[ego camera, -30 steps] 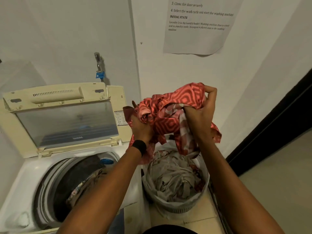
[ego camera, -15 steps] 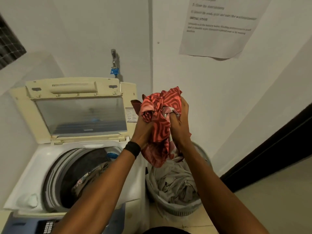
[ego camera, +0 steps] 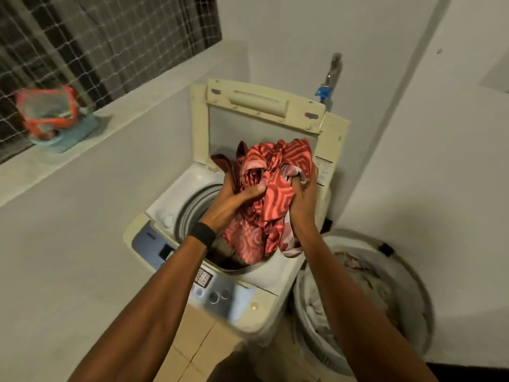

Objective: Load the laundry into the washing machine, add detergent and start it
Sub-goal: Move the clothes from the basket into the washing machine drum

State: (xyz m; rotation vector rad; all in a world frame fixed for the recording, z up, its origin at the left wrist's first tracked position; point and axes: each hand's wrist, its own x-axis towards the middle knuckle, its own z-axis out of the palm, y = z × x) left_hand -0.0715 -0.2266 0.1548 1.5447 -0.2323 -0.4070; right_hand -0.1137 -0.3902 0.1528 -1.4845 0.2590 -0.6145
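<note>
1. Cloth [ego camera: 275,199], red with a paler geometric print, is being held bunched above the open drum [ego camera: 192,205] of the washing machine [ego camera: 176,194]. Its lower folds are hanging in front of the near rim of the opening; I cannot tell whether they are touching it.
2. Left hand [ego camera: 234,202] is gripping the left side of the bundle. The fingers are curling round the fabric and the thumb is pressing across a fold. A black wristband [ego camera: 202,234] is sitting on that wrist.
3. Right hand [ego camera: 303,199] is gripping the right side. The fingers are curling into the fabric, with the tips buried and out of sight.
4. Lid [ego camera: 259,99] is standing open, tilted back toward the wall [ego camera: 289,37]. Dark laundry [ego camera: 228,253] is lying inside the drum below the bundle, too dim for detail.
5. Control panel [ego camera: 154,244], blue-grey with buttons, is running along the near edge of the machine, partly hidden by the left forearm.
6. Laundry basket [ego camera: 413,293], white, is standing just beside the machine on the right. Pale crumpled clothes [ego camera: 355,267] are lying in it.
7. Plastic bag [ego camera: 46,111], orange-edged and blurred, is resting on a teal item [ego camera: 74,133] on the ledge [ego camera: 132,111] under the meshed window [ego camera: 96,37], well apart from the machine.
</note>
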